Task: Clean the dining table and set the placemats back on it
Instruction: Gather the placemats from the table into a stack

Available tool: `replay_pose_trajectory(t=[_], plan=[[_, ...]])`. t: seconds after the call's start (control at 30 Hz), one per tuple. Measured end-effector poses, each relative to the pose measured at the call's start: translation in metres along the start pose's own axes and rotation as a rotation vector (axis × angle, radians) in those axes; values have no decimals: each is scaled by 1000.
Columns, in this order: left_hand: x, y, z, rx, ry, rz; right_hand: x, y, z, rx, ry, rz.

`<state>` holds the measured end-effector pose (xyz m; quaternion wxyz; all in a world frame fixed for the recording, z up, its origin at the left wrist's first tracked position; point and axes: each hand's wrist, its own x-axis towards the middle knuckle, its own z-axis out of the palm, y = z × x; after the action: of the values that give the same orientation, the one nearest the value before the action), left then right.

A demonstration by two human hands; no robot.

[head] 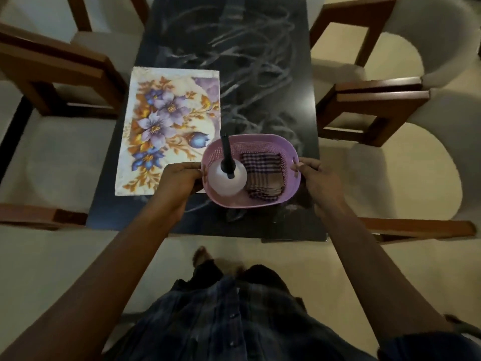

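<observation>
Both left hand (179, 183) and right hand (321, 182) gripped the oval, perforated pink basket (250, 137). It held a round white bottle (225, 185) and folded checked cloth (263, 175).

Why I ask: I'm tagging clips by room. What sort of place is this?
Likely a home dining area: a dark table flanked by cushioned wooden chairs, with a floral placemat on it.

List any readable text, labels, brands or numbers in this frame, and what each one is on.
None readable in the head view.
Spray bottle: seen from above, no label visible.
Basket: plain pink, no mark seen.
Placemat: flower print only, no words.
Cloth: checked pattern, no tag visible.
Table: dark streaked pattern, no text.
</observation>
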<state>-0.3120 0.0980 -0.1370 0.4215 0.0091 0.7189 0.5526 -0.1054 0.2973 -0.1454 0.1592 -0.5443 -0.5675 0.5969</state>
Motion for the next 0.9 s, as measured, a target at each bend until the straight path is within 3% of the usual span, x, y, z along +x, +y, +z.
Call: replay_pose_trajectory(t=[0.17,0.43,0.9], plan=[[37,27,49,89,-86,-11,44,-1,-25,-1,100,16],[84,36,93,180,-62,-90,89,-7,-50,4,88,69],[95,25,99,181,-30,-102,112,12,-48,-26,111,99]])
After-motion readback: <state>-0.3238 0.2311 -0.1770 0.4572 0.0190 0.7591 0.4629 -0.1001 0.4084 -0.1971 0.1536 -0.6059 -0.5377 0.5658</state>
